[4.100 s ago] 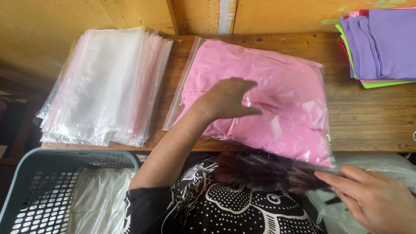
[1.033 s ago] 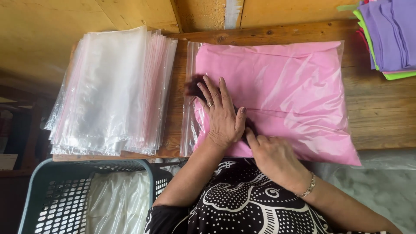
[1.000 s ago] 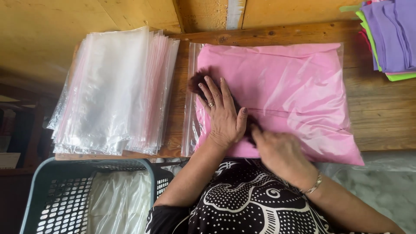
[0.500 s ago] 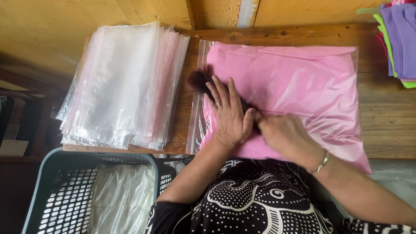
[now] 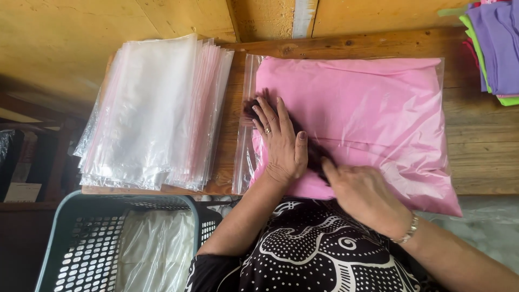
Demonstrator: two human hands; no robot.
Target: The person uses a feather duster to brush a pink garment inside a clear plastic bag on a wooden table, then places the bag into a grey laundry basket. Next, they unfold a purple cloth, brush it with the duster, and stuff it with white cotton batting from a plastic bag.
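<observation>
Head view. We note a clear plastic bag (image 5: pixel 346 124) holding a folded pink cloth (image 5: pixel 367 108), lying flat on the wooden surface (image 5: pixel 481 157) with its near edge overhanging toward the person. The left hand (image 5: pixel 281 140) lies spread and flat on the bag's left part, palm down, pressing rather than grasping; its grip is released. The right hand (image 5: pixel 365 192) rests on the near edge of the bag just beside it, fingers curled toward a dark strip (image 5: pixel 313 154) that runs under both hands. We cannot tell whether that grip is clenched on the strip or only pushing on it.

We judge the bag light, soft and limp, its film slippery and easily creased; it would sag if lifted by one corner. The better hold is at both side edges or from under the cloth's fold.

A stack of empty clear bags (image 5: pixel 157 113) lies to the left, a teal basket (image 5: pixel 81 238) below it, and folded purple and green cloths (image 5: pixel 494 48) at the far right.

Against the picture half a second earlier, the hands keep the same places, the right hand drawn slightly nearer the body; the bag has not moved.
</observation>
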